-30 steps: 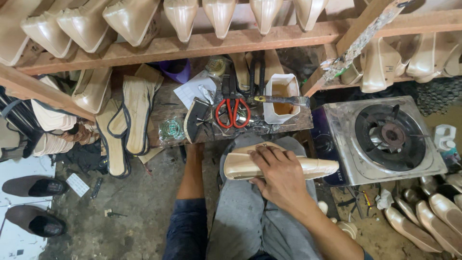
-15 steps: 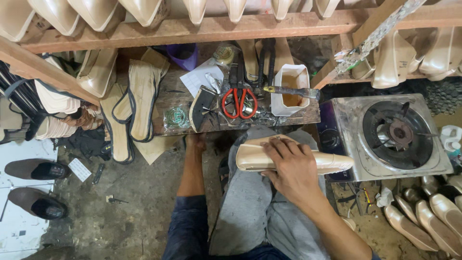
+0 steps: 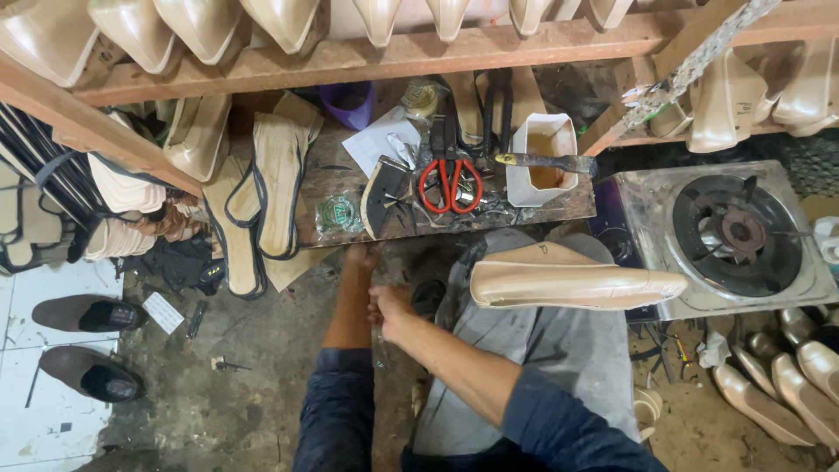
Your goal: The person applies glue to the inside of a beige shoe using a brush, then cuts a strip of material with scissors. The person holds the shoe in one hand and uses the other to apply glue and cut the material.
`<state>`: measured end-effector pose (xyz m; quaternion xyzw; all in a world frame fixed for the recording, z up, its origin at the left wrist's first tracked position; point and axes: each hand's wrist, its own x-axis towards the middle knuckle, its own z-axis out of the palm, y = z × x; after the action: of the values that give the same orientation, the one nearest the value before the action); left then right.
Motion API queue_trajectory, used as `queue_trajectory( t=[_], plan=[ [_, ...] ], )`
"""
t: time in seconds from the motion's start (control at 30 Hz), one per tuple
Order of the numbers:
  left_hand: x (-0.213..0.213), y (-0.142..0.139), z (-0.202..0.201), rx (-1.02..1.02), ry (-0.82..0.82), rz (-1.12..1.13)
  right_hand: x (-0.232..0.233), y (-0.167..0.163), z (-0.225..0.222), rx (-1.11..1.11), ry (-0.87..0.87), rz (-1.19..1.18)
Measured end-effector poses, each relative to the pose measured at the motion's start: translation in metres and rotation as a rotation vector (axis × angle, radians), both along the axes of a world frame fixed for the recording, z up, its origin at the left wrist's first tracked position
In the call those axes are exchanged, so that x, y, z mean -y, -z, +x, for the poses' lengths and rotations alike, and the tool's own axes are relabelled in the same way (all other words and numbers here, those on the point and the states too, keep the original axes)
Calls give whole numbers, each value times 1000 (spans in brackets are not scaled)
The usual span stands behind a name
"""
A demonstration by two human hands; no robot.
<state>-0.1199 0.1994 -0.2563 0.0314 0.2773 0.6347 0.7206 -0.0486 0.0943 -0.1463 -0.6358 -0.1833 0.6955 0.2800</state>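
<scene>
A shoemaker's workshop: racked beige shoes (image 3: 288,22), red-handled scissors (image 3: 450,179), glue pot (image 3: 542,162).

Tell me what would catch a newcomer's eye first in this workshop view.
Probably the beige pointed shoe lying across the person's lap, mid-frame. Next, the red-handled scissors on the low wooden board just above, and the metal gas stove at right. Rows of beige shoes hang toe-down along the top rack.

Shoe (image 3: 568,281) lies on the lap, stove (image 3: 730,234) at right.

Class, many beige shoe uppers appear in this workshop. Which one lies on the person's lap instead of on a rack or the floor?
The long beige pointed shoe upper lying sideways across the grey apron, toe pointing toward the gas stove. The others sit on the wooden rack or the floor.
</scene>
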Motion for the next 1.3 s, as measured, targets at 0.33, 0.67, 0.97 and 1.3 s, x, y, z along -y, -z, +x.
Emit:
queue_trajectory(
  t=[0.33, 0.67, 0.97, 1.3],
  plan=[
    [-2, 21, -5, -108, 31, -114, -110, 17, 7, 42, 521, -130],
    [11, 12, -5, -193, -327, -120, -155, 6, 10, -227, 461, -10],
    [31, 28, -42, -213, -449, 11, -169, 6, 7, -196, 488, 30],
    [109, 24, -54, -283, -579, -307, -171, 37, -1, -190, 480, 39]
  ],
)
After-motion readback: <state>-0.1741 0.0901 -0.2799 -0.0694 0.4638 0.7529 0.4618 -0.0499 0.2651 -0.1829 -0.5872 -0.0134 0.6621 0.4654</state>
